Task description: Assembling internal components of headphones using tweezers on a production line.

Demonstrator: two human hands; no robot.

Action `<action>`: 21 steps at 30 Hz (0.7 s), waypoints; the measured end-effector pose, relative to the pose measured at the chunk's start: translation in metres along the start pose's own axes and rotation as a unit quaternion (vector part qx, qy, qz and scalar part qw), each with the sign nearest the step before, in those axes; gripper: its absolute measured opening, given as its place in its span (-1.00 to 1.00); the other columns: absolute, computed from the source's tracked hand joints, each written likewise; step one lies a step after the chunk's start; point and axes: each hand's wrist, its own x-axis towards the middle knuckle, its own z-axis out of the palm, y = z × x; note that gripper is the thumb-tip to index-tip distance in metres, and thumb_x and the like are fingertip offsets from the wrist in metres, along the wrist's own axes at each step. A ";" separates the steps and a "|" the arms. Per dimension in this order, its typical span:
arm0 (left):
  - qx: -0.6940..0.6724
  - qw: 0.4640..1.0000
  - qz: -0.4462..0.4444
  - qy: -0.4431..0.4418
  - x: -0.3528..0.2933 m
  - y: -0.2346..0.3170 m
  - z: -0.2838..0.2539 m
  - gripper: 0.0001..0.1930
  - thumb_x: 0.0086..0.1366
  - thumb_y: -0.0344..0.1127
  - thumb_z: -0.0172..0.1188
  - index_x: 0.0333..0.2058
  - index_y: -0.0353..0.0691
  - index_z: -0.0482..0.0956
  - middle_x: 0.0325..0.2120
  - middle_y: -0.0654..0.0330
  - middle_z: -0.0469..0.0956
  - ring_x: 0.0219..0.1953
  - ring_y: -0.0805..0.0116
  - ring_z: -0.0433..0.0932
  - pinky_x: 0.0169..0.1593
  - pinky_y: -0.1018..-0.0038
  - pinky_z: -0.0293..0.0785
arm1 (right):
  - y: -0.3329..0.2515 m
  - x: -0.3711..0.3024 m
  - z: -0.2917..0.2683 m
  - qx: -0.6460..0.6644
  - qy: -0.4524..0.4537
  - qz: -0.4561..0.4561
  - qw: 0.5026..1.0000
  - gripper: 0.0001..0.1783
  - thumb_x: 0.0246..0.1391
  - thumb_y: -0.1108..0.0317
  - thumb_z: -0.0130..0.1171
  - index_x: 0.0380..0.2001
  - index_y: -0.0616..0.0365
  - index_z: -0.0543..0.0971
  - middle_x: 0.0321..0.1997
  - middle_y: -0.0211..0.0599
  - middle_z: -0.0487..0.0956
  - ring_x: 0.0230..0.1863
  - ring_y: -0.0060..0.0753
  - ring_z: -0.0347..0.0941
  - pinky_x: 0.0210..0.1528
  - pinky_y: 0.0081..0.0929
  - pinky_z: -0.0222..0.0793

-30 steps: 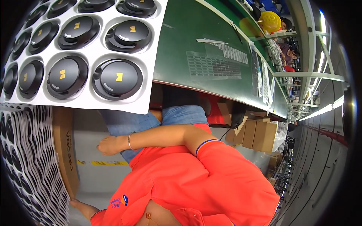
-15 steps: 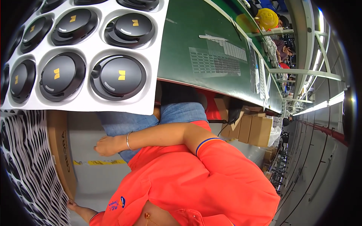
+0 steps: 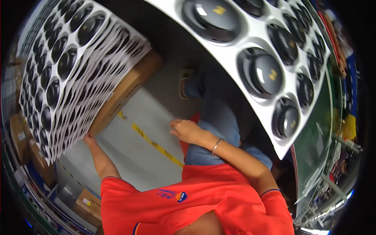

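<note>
A tall stack of white trays (image 3: 70,74) filled with black round parts leans on a brown cardboard box (image 3: 127,88) at the left. My left hand (image 3: 89,139) reaches to the stack's lower corner and touches it; its fingers are hidden under the edge. My right hand (image 3: 187,131), with a thin bracelet at the wrist, rests on my blue-trousered thigh with loosely bent fingers and nothing in it. Another white tray (image 3: 231,51) of black round parts with yellow marks juts out overhead at the upper right.
A green conveyor belt (image 3: 313,147) runs along the right behind the tray. Yellow tape (image 3: 156,147) crosses the grey floor between my hands. Cardboard boxes (image 3: 88,203) stand at the lower left. My sandalled foot (image 3: 186,80) is by the box.
The view has swung down and left, so the stack now fills the left. My left hand has risen to the stack's lower corner. My right hand stays on my thigh.
</note>
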 end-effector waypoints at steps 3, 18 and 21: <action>0.187 0.969 -0.137 0.087 -0.071 -0.050 0.039 -0.43 0.04 -0.60 -0.02 0.12 -0.40 0.42 0.03 0.03 0.49 0.02 0.12 0.49 0.11 0.35 0.43 | 0.031 0.018 -0.028 -0.051 0.058 0.037 0.996 -0.69 0.16 0.31 0.16 -0.15 0.33 0.47 -0.07 0.11 0.53 -0.01 0.13 0.48 0.03 -0.15 0.40; 0.127 0.990 0.023 0.061 -0.108 -0.073 0.007 -0.71 0.32 -0.44 -0.03 -0.02 -0.41 0.45 -0.08 0.09 0.49 -0.07 0.27 0.44 0.13 0.36 0.32 | 0.114 0.234 -0.125 0.092 0.248 0.193 0.945 -0.29 0.18 0.13 0.13 0.28 0.31 0.23 0.35 0.12 0.28 0.40 -0.03 0.17 0.37 -0.30 0.11; 0.124 0.988 0.058 0.078 -0.127 -0.069 0.026 -0.68 0.30 -0.48 -0.10 -0.02 -0.46 0.43 -0.08 0.06 0.49 -0.07 0.25 0.44 0.12 0.37 0.32 | 0.119 0.252 -0.138 0.081 0.283 0.190 0.937 -0.29 0.09 0.27 0.13 0.26 0.36 0.23 0.31 0.21 0.29 0.36 0.08 0.19 0.38 -0.24 0.13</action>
